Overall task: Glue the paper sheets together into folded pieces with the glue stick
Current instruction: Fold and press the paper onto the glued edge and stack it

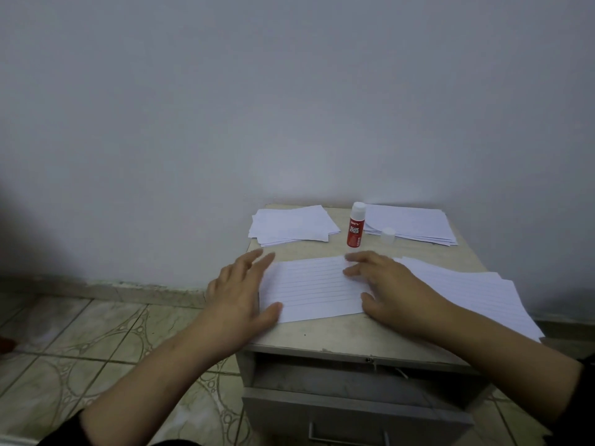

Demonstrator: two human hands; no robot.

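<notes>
A lined white paper sheet lies flat in the middle of the small beige table. My left hand rests at the sheet's left edge, fingers straight, thumb on its near corner. My right hand presses flat on the sheet's right part with spread fingers. A red and white glue stick stands upright just behind the sheet, and its white cap sits to its right.
A pile of white folded pieces lies at the back left of the table, another paper stack at the back right. More lined sheets lie at the right. A grey drawer stands open below. Tiled floor lies left.
</notes>
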